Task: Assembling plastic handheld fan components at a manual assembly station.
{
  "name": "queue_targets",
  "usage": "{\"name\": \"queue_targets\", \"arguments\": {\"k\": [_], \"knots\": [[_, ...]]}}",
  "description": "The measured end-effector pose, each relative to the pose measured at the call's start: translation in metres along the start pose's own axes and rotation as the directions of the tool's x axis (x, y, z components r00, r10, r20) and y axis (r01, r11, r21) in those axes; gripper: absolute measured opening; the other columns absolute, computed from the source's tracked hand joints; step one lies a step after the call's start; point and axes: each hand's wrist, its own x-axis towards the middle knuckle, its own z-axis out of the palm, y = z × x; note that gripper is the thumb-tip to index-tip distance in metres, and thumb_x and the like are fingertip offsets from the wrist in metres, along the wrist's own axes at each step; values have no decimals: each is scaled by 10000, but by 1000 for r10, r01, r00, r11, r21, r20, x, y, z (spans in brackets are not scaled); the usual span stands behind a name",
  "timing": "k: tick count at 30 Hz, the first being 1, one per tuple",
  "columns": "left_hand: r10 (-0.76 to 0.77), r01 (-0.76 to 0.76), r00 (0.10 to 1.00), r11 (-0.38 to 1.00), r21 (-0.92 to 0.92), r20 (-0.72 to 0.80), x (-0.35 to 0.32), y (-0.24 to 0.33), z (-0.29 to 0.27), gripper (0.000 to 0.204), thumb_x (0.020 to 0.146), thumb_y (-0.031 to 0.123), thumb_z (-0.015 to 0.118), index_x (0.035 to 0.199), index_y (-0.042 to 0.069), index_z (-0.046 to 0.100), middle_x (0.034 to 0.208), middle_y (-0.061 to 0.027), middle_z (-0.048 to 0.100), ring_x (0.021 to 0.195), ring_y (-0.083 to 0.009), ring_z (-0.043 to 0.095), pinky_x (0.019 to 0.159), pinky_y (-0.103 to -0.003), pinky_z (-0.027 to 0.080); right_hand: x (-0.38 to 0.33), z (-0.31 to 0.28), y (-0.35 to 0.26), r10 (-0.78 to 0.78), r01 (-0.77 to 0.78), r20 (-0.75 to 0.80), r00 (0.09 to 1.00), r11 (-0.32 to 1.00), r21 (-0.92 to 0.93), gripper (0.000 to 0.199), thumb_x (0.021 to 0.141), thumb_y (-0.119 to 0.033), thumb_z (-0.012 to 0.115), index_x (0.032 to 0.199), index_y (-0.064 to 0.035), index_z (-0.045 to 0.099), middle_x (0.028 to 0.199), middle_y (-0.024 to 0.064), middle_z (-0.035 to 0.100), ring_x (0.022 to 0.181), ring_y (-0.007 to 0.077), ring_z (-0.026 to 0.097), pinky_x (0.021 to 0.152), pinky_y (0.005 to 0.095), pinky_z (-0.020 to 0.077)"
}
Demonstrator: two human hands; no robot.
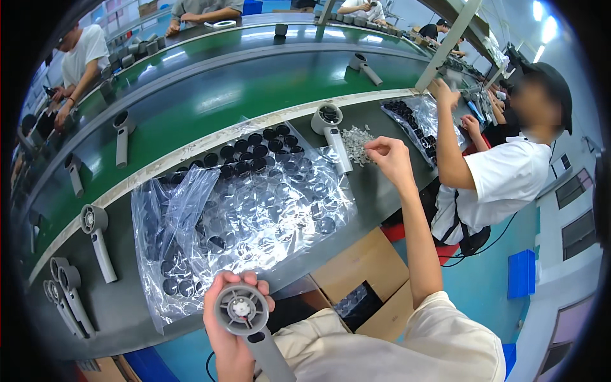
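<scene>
My left hand [224,331] is wrapped round a grey handheld fan [266,353], its round head upward with the spokes and a white hub showing. My right hand [393,160] is closed in a pinch beside a pile of small whitish translucent parts [356,144]; whatever is between the fingertips is too small to make out. Left of that pile, another grey handheld fan [335,143] lies on the bench. In front of me a clear plastic bag [273,216] is spread over rows of black round caps [258,151].
More grey fans [100,245] lie along the bench's left side, and others [122,140] rest on the green conveyor belt [210,95]. An open cardboard box [363,267] stands below the bench edge. A co-worker in a white shirt [509,172] works at my right, beside another bag of black caps [414,130].
</scene>
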Motion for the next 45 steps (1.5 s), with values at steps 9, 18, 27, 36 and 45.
{"name": "queue_targets", "arguments": {"k": [9, 18, 27, 36, 45], "knots": [[-58, 58, 998, 996, 64, 1, 27, 8, -2, 269, 927, 302, 503, 950, 45, 578, 909, -84, 628, 820, -164, 616, 727, -316, 526, -26, -24, -74, -65, 51, 58, 996, 974, 220, 168, 816, -90, 659, 961, -5, 661, 818, 22, 627, 742, 87, 555, 665, 217, 428], [0, 10, 996, 993, 118, -86, 35, 7, 9, 299, 946, 310, 464, 986, 35, 576, 884, -64, 629, 795, -120, 612, 714, -265, 511, -131, 22, -209, -387, 128, 290, 875, 764, 633, 160, 691, 131, 578, 831, 54, 585, 787, 176, 602, 700, 182, 587, 556, 231, 447], [46, -41, 998, 992, 117, -41, 31, 7, 5, 287, 943, 308, 469, 976, 42, 572, 857, -49, 617, 745, -101, 601, 659, -256, 500, -129, 18, -219, -551, 288, 363, 751, 768, 572, 183, 620, 111, 671, 785, 43, 636, 802, 172, 590, 649, 170, 542, 580, 243, 419], [133, -124, 991, 971, 207, -32, 20, 15, 2, 306, 944, 337, 440, 970, 57, 561, 957, -99, 618, 836, -174, 609, 769, -299, 505, -127, 25, -233, -649, 430, 393, 652, 743, 513, 227, 564, 123, 674, 772, 32, 657, 815, 135, 580, 619, 130, 485, 537, 215, 364], [165, -158, 986, 977, 141, -40, 10, 21, -6, 295, 943, 327, 453, 956, 57, 569, 957, -94, 616, 868, -176, 595, 805, -300, 479, -141, 32, -247, -616, 460, 459, 640, 786, 414, 239, 580, 127, 677, 787, 6, 669, 835, 89, 538, 610, 112, 448, 511, 219, 333]]}}
